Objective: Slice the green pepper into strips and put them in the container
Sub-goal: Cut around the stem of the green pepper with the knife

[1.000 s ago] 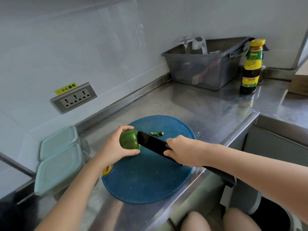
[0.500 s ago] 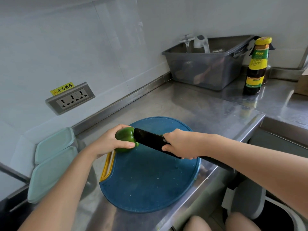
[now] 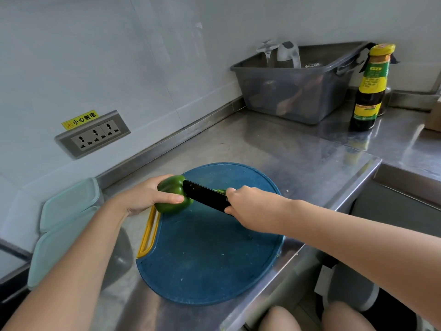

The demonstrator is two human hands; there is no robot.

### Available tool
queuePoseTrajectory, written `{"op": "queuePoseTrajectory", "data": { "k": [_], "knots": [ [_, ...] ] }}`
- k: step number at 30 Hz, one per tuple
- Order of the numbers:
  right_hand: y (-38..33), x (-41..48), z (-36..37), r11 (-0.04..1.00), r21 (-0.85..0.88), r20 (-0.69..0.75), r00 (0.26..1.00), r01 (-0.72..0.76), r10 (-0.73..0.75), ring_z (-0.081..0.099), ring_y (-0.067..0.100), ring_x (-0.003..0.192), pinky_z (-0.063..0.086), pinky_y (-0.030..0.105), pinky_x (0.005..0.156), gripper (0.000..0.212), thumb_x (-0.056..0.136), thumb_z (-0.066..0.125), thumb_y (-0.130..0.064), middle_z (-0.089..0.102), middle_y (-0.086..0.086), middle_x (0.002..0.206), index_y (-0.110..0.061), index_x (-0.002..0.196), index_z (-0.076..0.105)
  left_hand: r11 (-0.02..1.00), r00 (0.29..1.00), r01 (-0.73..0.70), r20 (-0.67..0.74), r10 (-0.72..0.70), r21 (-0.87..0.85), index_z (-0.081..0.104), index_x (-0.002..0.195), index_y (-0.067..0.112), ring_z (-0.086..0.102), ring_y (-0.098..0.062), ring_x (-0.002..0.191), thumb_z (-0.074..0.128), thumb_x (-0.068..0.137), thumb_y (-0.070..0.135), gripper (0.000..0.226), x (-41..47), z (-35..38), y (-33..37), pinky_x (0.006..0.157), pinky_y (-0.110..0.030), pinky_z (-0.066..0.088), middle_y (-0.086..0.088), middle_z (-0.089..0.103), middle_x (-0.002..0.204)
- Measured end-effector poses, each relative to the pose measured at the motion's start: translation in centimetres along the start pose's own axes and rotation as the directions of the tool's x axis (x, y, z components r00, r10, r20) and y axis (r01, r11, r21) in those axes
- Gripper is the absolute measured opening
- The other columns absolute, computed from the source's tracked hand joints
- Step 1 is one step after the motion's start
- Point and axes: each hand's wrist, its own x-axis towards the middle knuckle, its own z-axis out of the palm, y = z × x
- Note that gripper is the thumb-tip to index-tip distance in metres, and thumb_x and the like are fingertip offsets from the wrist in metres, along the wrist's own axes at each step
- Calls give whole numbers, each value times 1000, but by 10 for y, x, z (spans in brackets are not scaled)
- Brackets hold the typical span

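The left grip (image 3: pixel 148 197) grasps the mostly whole green pepper (image 3: pixel 172 195); beside it, the right grip (image 3: pixel 248 206) grasps the knife (image 3: pixel 205 197). Judging by this, no strips are cut yet.

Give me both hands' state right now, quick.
Left hand: closed, holding the green pepper.
Right hand: closed, holding the knife.

- Bright, even picture on my feed; the white wall (image 3: pixel 71 56) reads blue-grey.
- The steel counter (image 3: pixel 274 149) carries soft sheen (strongest rear right) and mirrors the sauce bottle (image 3: pixel 368 87).
- Wide-angle bend curves the counter's edges; forearms swell toward the bottom corners.
- Centre is sharp: the green pepper (image 3: pixel 171 185) shows gloss, the yellow socket label (image 3: pixel 80 118) reads clearly.
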Motion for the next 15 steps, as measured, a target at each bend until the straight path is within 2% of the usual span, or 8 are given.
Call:
{"op": "queuePoseTrajectory", "data": {
  "k": [5, 6, 8, 10, 12, 13, 15],
  "knots": [
    [-5, -1, 3, 1000, -12, -24, 999, -21, 20, 34, 14, 53, 28, 32, 47, 20, 101, 36, -28, 33, -1, 67, -12, 92, 30, 999, 999, 39, -31, -39, 15, 57, 119, 28, 60, -18, 111, 85, 34, 67, 97, -5, -2, 2, 94, -28, 47, 2, 65, 116],
    [-6, -2, 2, 1000, -9, -22, 999, -28, 28, 34, 15, 53, 31, 32, 51, 18, 101, 36, -28, 32, -1, 67, -12, 94, 32, 995, 997, 44, -71, -37, 86, 55, 120, 32, 57, -17, 114, 82, 33, 71, 99, -9, 0, 3, 98, -30, 45, 4, 61, 120],
    [-7, -3, 1, 1000, 2, -19, 999, -31, 31, 34, 14, 54, 33, 34, 55, 18, 101, 35, -29, 32, -2, 68, -12, 98, 36, 942, 968, 74, -251, 11, 329, 47, 121, 41, 50, -11, 116, 81, 34, 72, 99, -16, 12, 1, 102, -31, 39, 8, 50, 126],
    [-7, -4, -2, 1000, -12, -19, 1000, -20, 20, 35, 14, 54, 32, 33, 50, 17, 101, 35, -29, 33, -1, 68, -13, 98, 35, 863, 899, 76, -408, 157, 500, 42, 122, 41, 45, -9, 109, 88, 43, 53, 93, -23, 31, 0, 95, -29, 37, 7, 44, 123],
    [-8, -7, -7, 999, -51, -19, 1000, 6, -7, 36, 15, 53, 29, 32, 45, 15, 102, 34, -28, 35, -1, 67, -16, 94, 32, 830, 840, 77, -485, 245, 552, 45, 119, 35, 46, -9, 102, 89, 52, 40, 81, -27, 42, -1, 85, -26, 36, 5, 48, 118],
    [-9, -9, -11, 997, -73, -14, 999, 28, -29, 36, 15, 53, 28, 32, 45, 15, 102, 34, -28, 35, -1, 67, -17, 93, 31, 827, 834, 77, -491, 253, 556, 46, 118, 33, 48, -10, 101, 87, 54, 39, 76, -30, 42, -1, 83, -25, 36, 5, 51, 115],
    [-8, -16, -17, 987, -131, 26, 996, 90, -88, 36, 14, 52, 29, 28, 44, 17, 102, 35, -29, 35, -1, 66, -16, 93, 32, 815, 871, 95, -444, 210, 572, 49, 116, 32, 52, -11, 99, 85, 54, 41, 73, -41, 40, 2, 80, -25, 38, 8, 54, 110]
  ]
}}
